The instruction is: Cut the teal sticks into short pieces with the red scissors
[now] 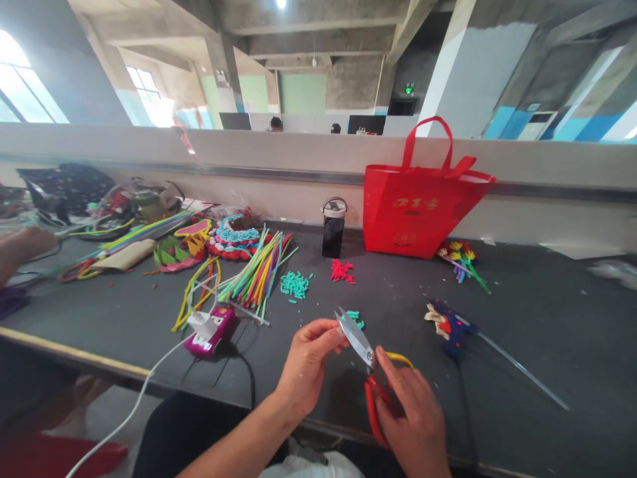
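Observation:
My right hand (415, 408) grips a pair of scissors (359, 342) with red and yellow handles, blades pointing up and to the left. Thumb and fingers of my left hand (308, 362) are pinched together beside the blade tips; whatever lies between them is too small or hidden to make out. Just behind the blades is a small group of teal cut pieces (359, 324). Farther back lie a larger teal pile (295, 285) and a pile of red cut pieces (342, 271). To their left spreads a bundle of many-coloured fuzzy stems, like pipe cleaners (259, 273).
A purple power strip (212, 335) with a white plug and cable sits front left. A dark bottle (333, 232) and red bag (408, 212) stand against the partition. Right lie small flowers (460, 259) and a glue gun-like dark blue item (455, 332). Another person's hand (30, 245) is far left.

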`<state>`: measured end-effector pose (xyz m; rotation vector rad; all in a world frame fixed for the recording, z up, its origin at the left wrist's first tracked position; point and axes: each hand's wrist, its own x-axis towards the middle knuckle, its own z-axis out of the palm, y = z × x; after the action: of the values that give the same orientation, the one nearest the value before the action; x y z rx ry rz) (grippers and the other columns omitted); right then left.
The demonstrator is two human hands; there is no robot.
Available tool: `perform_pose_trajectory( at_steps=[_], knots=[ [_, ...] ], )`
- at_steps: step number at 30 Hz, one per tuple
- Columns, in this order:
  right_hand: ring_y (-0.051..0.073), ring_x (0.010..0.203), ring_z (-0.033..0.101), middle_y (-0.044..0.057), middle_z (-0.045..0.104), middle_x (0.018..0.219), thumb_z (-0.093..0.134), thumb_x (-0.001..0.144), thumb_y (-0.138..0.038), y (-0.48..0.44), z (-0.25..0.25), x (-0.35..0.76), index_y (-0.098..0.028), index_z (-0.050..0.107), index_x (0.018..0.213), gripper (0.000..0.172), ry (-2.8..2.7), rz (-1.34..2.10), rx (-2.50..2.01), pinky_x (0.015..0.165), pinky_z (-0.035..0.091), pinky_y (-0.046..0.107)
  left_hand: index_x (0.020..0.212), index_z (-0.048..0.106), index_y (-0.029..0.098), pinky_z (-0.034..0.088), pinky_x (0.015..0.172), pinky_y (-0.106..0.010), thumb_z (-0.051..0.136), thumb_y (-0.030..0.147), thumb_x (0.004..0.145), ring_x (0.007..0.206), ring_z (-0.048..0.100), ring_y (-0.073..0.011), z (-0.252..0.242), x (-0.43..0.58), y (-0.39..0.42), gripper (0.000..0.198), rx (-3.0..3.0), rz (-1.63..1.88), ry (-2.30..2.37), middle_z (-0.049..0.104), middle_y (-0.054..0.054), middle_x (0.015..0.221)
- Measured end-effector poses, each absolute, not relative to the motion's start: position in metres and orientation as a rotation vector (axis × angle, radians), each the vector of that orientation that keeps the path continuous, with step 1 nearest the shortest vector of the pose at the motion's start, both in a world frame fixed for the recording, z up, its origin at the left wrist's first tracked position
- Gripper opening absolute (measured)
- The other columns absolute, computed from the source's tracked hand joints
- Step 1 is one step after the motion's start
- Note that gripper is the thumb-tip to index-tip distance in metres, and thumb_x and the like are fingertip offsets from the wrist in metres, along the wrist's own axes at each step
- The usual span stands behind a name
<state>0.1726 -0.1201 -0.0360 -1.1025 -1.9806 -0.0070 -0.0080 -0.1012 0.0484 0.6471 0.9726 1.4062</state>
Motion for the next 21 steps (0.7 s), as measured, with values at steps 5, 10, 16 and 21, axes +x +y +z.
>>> perform_pose_trajectory(
  at_steps=[5, 10, 16, 21],
  knots=[
    [0.023, 0.076, 0.060, 0.005, 0.066, 0.084, 0.052, 0.091, -0.023, -0.1199, -0.0369, 0.1715, -0.024, 0.039, 0.147, 0.057, -1.973, -0.040, -1.106, 0.077, 0.049, 0.042, 0.070, 0.074, 0.015, 0.040, 0.066, -0.022, 0.078, 0.022, 0.068, 0.063, 0.054, -0.0099, 0.0485, -0.0085, -0.1004, 0.009, 0.650, 1.396, 0.940, 0.067, -0.001, 0.064],
    [0.024, 0.077, 0.061, 0.006, 0.066, 0.085, 0.050, 0.093, -0.024, -0.1209, -0.0364, 0.1699, -0.026, 0.038, 0.148, 0.056, -1.964, -0.017, -1.116, 0.080, 0.048, 0.042, 0.070, 0.074, 0.015, 0.040, 0.067, -0.022, 0.078, 0.022, 0.068, 0.063, 0.054, -0.0104, 0.0490, -0.0074, -0.1004, 0.008, 0.649, 1.407, 0.915, 0.066, 0.000, 0.063],
    [0.023, 0.080, 0.061, 0.006, 0.066, 0.090, 0.051, 0.091, -0.020, -0.1220, -0.0334, 0.1674, -0.025, 0.037, 0.148, 0.059, -1.955, 0.006, -1.100, 0.079, 0.048, 0.040, 0.069, 0.073, 0.016, 0.040, 0.066, -0.023, 0.077, 0.022, 0.069, 0.064, 0.053, -0.0109, 0.0519, -0.0055, -0.1020, 0.008, 0.665, 1.430, 0.936, 0.066, 0.000, 0.063],
    [0.023, 0.082, 0.061, 0.006, 0.064, 0.089, 0.051, 0.089, -0.018, -0.1243, -0.0340, 0.1652, -0.024, 0.038, 0.147, 0.060, -1.948, 0.012, -1.106, 0.079, 0.049, 0.040, 0.070, 0.073, 0.016, 0.040, 0.067, -0.023, 0.078, 0.023, 0.068, 0.064, 0.052, -0.0113, 0.0511, -0.0054, -0.1032, 0.008, 0.639, 1.468, 0.936, 0.064, 0.000, 0.063]
  ],
)
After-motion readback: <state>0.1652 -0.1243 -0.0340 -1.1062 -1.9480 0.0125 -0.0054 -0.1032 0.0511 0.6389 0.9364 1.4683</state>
